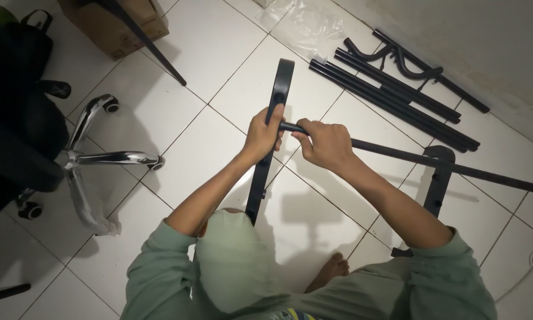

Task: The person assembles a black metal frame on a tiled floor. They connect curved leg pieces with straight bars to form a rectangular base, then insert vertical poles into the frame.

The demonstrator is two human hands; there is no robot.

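Both hands (263, 133) (326, 144) on black frame parts (276, 106)

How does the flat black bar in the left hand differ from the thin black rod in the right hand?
The flat bar is wide with a rounded end and holes; the thin rod is round and slim. The flat bar runs away from the person, while the thin rod runs sideways to the right. The left hand grips the bar's middle; the right hand grips the rod's end. Both are black.

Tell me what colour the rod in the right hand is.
Black, seen in the head view: the rod is held by the right hand.
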